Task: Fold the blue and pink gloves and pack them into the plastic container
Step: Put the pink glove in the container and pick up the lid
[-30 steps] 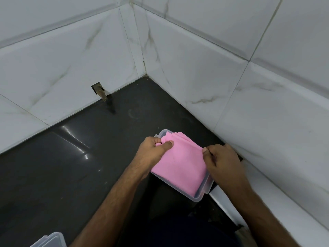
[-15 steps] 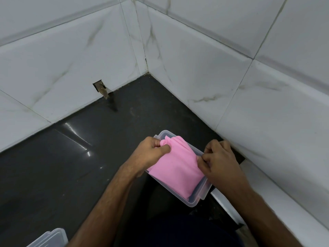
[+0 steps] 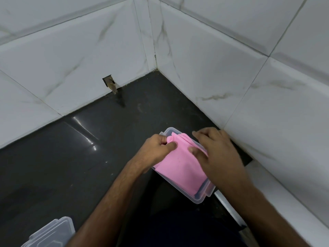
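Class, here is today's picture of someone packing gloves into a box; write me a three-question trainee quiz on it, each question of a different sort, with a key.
1. True or false: the pink glove lies in the plastic container.
2. Multiple choice: what is the left hand doing? A) resting flat on the counter B) pinching the glove's far corner C) lifting the lid
3. Fill in: the right hand is above the glove with its fingers spread, and its ____ touches the pink fabric.

Key:
1. True.
2. B.
3. Thumb.

The lid lies apart on the dark counter, at the lower left.
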Tool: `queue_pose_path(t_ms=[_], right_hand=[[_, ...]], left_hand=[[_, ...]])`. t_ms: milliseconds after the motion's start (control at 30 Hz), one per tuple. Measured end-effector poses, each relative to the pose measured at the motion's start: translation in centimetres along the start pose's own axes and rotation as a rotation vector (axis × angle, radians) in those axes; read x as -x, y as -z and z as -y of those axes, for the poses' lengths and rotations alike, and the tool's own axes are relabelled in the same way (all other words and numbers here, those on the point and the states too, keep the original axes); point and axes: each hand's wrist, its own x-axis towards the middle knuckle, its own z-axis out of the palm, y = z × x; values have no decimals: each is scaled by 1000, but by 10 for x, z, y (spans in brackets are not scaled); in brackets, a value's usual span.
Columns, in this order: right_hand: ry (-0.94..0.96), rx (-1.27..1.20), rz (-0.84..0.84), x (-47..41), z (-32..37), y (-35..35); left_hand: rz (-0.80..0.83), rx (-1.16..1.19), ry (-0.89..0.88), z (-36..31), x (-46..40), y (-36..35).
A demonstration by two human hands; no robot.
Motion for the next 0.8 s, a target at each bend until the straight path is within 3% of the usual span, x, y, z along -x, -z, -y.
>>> queue_pose_path(t_ms=[100, 300, 533, 700, 800], right_hand=[[-61, 26, 131, -15, 2, -27], [-88, -110, 20, -13, -10, -57], [-69, -98, -19, -21, -9, -64], [-80, -119, 64, -19, -7, -61], [-88, -194, 58, -17, -7, -60]], left_hand=[[-14, -1, -12, 1, 1, -1], [-85, -47, -84, 9, 5, -4], [-232, -164, -182, 14, 18, -1], [-449, -209, -293, 15, 37, 15], [-419, -257, -402, 10, 44, 18]])
